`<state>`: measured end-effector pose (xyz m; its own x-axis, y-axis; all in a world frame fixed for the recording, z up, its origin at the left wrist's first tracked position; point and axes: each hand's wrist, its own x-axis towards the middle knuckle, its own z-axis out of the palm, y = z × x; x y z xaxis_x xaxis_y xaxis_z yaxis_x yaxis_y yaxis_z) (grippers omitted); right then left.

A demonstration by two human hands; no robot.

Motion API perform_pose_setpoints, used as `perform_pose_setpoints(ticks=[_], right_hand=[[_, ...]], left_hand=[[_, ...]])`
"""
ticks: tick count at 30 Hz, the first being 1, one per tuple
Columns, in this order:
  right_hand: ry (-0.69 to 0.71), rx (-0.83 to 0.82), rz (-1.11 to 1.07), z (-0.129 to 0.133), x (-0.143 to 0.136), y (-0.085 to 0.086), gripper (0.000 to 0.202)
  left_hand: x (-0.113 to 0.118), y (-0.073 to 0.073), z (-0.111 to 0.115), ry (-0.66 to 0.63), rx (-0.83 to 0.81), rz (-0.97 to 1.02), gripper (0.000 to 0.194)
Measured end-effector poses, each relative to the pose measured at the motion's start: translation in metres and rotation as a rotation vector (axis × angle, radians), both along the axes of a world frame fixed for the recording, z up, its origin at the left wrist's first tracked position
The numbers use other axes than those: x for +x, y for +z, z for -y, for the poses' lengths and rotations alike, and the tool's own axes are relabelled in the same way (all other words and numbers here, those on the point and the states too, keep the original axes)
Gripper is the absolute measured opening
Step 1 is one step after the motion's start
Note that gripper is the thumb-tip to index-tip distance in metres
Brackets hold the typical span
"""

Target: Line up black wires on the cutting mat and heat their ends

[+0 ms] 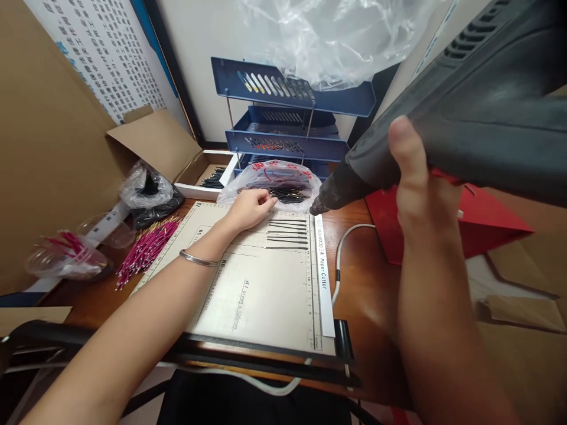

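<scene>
Left hand [253, 209] curled, can't tell if gripping | right hand [411, 165] clutches heat gun [376, 141] | black strips [287, 240] lined up, bagged bundle [290, 195] apparently left

- Reddish-brown wooden tabletop [367, 330], a soft sheen of light on its right part
- Pale wall panel [195, 53] behind, with a dark frame [175, 79] at its left
- Plain brown panel [35, 141] at far left
</scene>
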<state>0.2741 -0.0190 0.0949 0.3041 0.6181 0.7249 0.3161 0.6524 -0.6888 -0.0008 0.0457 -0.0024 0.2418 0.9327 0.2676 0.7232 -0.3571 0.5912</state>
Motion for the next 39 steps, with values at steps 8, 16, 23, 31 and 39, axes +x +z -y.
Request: perform_pose_setpoints(ticks=[8,16,23,31,39], right_hand=[[0.006,0.097,0.037,-0.014,0.003,-0.014,0.068],[0.039,0.105,0.143,-0.026,0.008,-0.019,0.058],[0.105,0.128,0.169,-0.035,0.015,-0.026,0.053],[0.099,0.120,0.020,-0.039,0.011,-0.029,0.061],[0.047,0.143,0.141,-0.037,0.012,-0.026,0.055]], left_hand=[[-0.004,-0.003,0.000,0.030,0.006,-0.019,0.043],[-0.011,0.005,-0.004,0.163,-0.032,-0.093,0.043],[-0.004,0.017,0.005,0.200,-0.110,-0.148,0.052],[-0.004,0.014,0.004,0.184,-0.108,-0.170,0.063],[-0.008,0.006,-0.001,0.165,-0.046,-0.133,0.059]])
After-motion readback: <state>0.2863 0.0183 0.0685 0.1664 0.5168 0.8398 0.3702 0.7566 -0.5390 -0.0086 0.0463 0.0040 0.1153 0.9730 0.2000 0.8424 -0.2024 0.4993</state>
